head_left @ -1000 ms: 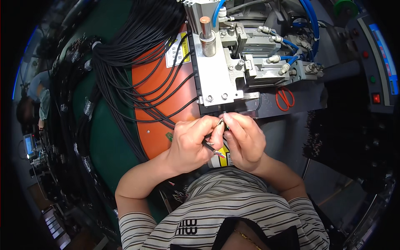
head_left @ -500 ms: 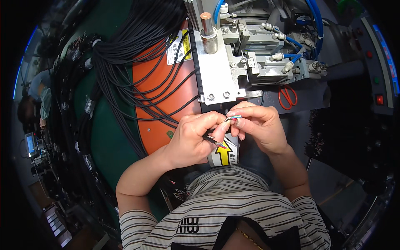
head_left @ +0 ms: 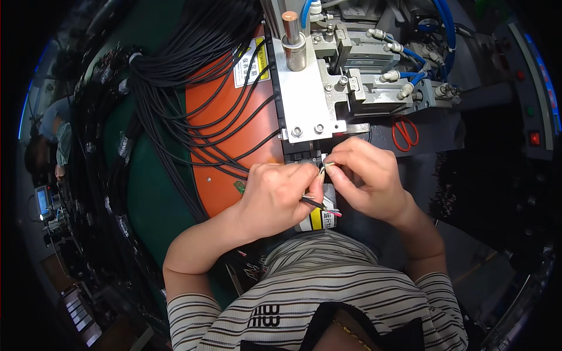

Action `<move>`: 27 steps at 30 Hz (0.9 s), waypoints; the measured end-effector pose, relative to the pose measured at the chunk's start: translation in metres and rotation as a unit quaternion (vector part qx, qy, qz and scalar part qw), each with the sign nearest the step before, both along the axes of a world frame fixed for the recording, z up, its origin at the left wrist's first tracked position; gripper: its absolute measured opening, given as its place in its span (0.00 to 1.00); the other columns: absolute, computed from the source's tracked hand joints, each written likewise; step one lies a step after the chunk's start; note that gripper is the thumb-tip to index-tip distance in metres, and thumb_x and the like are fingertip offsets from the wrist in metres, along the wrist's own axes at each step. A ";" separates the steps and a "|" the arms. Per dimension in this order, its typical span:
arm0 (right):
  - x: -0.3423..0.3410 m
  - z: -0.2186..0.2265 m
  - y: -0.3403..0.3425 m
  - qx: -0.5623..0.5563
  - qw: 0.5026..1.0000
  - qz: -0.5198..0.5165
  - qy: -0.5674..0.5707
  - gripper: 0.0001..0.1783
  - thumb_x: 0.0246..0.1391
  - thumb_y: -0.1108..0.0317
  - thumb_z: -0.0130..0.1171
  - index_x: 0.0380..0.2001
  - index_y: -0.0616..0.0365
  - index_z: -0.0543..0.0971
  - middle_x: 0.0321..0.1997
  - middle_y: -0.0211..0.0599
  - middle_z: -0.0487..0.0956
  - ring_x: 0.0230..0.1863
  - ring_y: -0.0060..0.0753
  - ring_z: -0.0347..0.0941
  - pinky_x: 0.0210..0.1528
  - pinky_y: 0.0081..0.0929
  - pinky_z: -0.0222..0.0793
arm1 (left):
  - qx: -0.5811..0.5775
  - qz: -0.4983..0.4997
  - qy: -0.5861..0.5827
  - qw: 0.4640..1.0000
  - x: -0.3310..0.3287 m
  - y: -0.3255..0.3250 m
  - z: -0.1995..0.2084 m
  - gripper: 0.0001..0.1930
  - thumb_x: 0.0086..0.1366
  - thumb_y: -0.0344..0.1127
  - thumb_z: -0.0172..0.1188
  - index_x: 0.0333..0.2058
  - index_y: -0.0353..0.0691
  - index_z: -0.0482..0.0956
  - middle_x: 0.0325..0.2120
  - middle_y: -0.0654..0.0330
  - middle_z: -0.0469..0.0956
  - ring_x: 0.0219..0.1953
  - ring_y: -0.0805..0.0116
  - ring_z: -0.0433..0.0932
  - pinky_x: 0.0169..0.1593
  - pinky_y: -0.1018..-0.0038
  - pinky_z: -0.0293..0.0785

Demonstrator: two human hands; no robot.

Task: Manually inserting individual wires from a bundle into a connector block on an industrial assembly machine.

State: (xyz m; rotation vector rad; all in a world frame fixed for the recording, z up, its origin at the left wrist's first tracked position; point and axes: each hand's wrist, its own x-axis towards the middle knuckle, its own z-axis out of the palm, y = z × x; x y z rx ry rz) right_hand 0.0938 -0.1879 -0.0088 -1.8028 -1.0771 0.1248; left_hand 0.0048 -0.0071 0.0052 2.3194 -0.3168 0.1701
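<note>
My left hand (head_left: 278, 196) is closed, its thumb and index finger pinching a cable end whose thin pale wires (head_left: 321, 170) fan out at the fingertips. From under the same hand sticks a second black cable (head_left: 312, 202), its jacket stripped and its pink and white cores (head_left: 332, 212) bare. Against the left fingertips, my right hand (head_left: 369, 181) pinches the tips of the pale wires between thumb and index finger. Both hands are just in front of the metal fixture (head_left: 310, 111); the cable inside my left fist is hidden.
A thick bundle of black cables (head_left: 175, 76) lies over the orange round table (head_left: 249, 143) at left. Pneumatic cylinders (head_left: 374, 96) with blue hoses stand behind the fixture. Red-handled scissors (head_left: 404, 133) lie at right. A white cylinder with a yellow arrow (head_left: 317, 220) sits below my hands.
My right hand has shifted slightly, and the wires at its fingertips now point more upward. My left hand has turned a little, bringing the second cable's bare cores further right and down.
</note>
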 end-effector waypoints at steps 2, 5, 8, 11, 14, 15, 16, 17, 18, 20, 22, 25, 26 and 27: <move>-0.003 0.003 0.003 -0.018 0.999 -0.015 -0.042 0.05 0.47 0.79 0.63 0.30 0.64 0.79 0.31 0.37 0.78 0.22 0.26 0.75 0.21 0.20 0.68 | 0.052 -0.001 -0.052 0.997 -0.002 -0.003 -0.001 0.03 0.57 0.24 0.61 0.31 0.34 0.78 0.15 0.58 0.71 0.16 0.64 0.74 0.22 0.72 0.69; -0.005 0.007 0.006 -0.052 0.990 -0.043 -0.126 0.05 0.45 0.78 0.64 0.27 0.61 0.78 0.28 0.36 0.76 0.20 0.31 0.74 0.20 0.25 0.67 | 0.156 0.035 -0.089 0.983 -0.007 -0.007 -0.002 0.13 0.50 0.20 0.62 0.37 0.34 0.79 0.20 0.58 0.72 0.19 0.62 0.75 0.23 0.69 0.71; -0.004 0.009 0.007 -0.165 0.973 -0.057 -0.152 0.05 0.45 0.76 0.63 0.26 0.61 0.77 0.27 0.36 0.75 0.20 0.38 0.73 0.21 0.30 0.68 | 0.143 0.032 -0.096 0.985 -0.003 -0.001 -0.004 0.19 0.46 0.19 0.61 0.41 0.33 0.79 0.26 0.57 0.73 0.22 0.61 0.76 0.25 0.69 0.72; -0.004 0.005 0.005 -0.146 0.978 -0.062 -0.135 0.05 0.46 0.76 0.63 0.27 0.61 0.77 0.28 0.36 0.76 0.20 0.39 0.73 0.21 0.31 0.68 | 0.129 0.027 -0.091 0.987 -0.004 0.003 -0.006 0.23 0.43 0.19 0.60 0.44 0.32 0.78 0.31 0.56 0.73 0.25 0.61 0.76 0.27 0.69 0.73; -0.006 -0.002 0.003 -0.127 0.983 -0.064 -0.117 0.05 0.46 0.76 0.63 0.27 0.61 0.77 0.28 0.36 0.76 0.21 0.39 0.74 0.22 0.31 0.68 | 0.116 0.018 -0.075 0.990 -0.006 0.003 -0.007 0.26 0.41 0.19 0.60 0.45 0.31 0.78 0.34 0.54 0.73 0.28 0.60 0.77 0.28 0.69 0.73; -0.007 -0.005 0.002 -0.116 0.985 -0.065 -0.109 0.05 0.46 0.76 0.63 0.27 0.61 0.77 0.28 0.36 0.76 0.21 0.40 0.74 0.22 0.31 0.68 | 0.110 0.017 -0.068 0.991 -0.006 0.003 -0.007 0.26 0.41 0.18 0.60 0.45 0.31 0.78 0.33 0.55 0.73 0.28 0.60 0.76 0.28 0.69 0.73; -0.008 -0.006 0.002 -0.105 0.987 -0.067 -0.101 0.04 0.47 0.77 0.63 0.27 0.62 0.77 0.28 0.37 0.76 0.21 0.40 0.74 0.22 0.31 0.68 | 0.105 0.017 -0.062 0.992 -0.006 0.002 -0.006 0.26 0.41 0.18 0.60 0.45 0.31 0.78 0.32 0.55 0.73 0.27 0.60 0.76 0.28 0.69 0.73; -0.008 -0.007 0.002 -0.105 0.987 -0.067 -0.101 0.04 0.47 0.77 0.63 0.27 0.62 0.77 0.28 0.37 0.76 0.21 0.40 0.74 0.22 0.31 0.68 | 0.099 0.016 -0.055 0.993 -0.006 0.002 -0.006 0.25 0.42 0.18 0.60 0.45 0.31 0.78 0.32 0.55 0.73 0.27 0.60 0.76 0.28 0.69 0.73; -0.009 -0.007 0.002 -0.105 0.987 -0.067 -0.099 0.04 0.47 0.77 0.62 0.27 0.62 0.76 0.29 0.37 0.76 0.22 0.40 0.74 0.22 0.31 0.68 | 0.099 0.016 -0.055 0.993 -0.006 0.002 -0.006 0.25 0.42 0.18 0.60 0.45 0.31 0.78 0.32 0.55 0.73 0.27 0.60 0.76 0.28 0.69 0.73; -0.010 -0.008 0.001 -0.105 0.988 -0.067 -0.095 0.04 0.48 0.77 0.62 0.28 0.62 0.76 0.29 0.37 0.76 0.22 0.40 0.74 0.22 0.31 0.69 | 0.099 0.015 -0.048 0.994 -0.006 0.002 -0.006 0.24 0.43 0.19 0.59 0.45 0.30 0.78 0.32 0.55 0.72 0.29 0.60 0.75 0.30 0.67 0.74; -0.009 -0.009 0.002 -0.103 0.987 -0.068 -0.099 0.04 0.47 0.78 0.61 0.28 0.62 0.76 0.29 0.37 0.76 0.22 0.40 0.75 0.23 0.31 0.69 | 0.099 0.014 -0.044 0.994 -0.005 0.001 -0.006 0.23 0.44 0.20 0.59 0.45 0.29 0.78 0.32 0.56 0.71 0.30 0.60 0.75 0.31 0.67 0.74; -0.007 -0.010 0.002 -0.100 0.986 -0.072 -0.109 0.04 0.47 0.78 0.61 0.28 0.62 0.76 0.29 0.37 0.76 0.23 0.40 0.75 0.23 0.31 0.69 | 0.086 0.019 -0.080 0.993 -0.001 0.001 -0.007 0.26 0.42 0.18 0.61 0.47 0.31 0.78 0.29 0.55 0.72 0.26 0.61 0.75 0.28 0.69 0.73; -0.006 -0.010 0.002 -0.107 0.985 -0.067 -0.115 0.04 0.47 0.78 0.61 0.28 0.62 0.76 0.30 0.37 0.76 0.23 0.40 0.75 0.23 0.31 0.69 | 0.086 0.018 -0.080 0.993 0.000 0.002 -0.007 0.26 0.42 0.18 0.61 0.47 0.31 0.78 0.29 0.55 0.72 0.26 0.61 0.75 0.28 0.69 0.73; -0.006 -0.008 0.002 -0.113 0.984 -0.062 -0.122 0.04 0.47 0.78 0.61 0.28 0.62 0.76 0.30 0.37 0.76 0.23 0.40 0.75 0.23 0.32 0.70 | 0.093 -0.003 -0.077 0.993 0.000 0.005 -0.006 0.26 0.43 0.18 0.61 0.47 0.31 0.78 0.29 0.56 0.72 0.26 0.62 0.75 0.28 0.70 0.73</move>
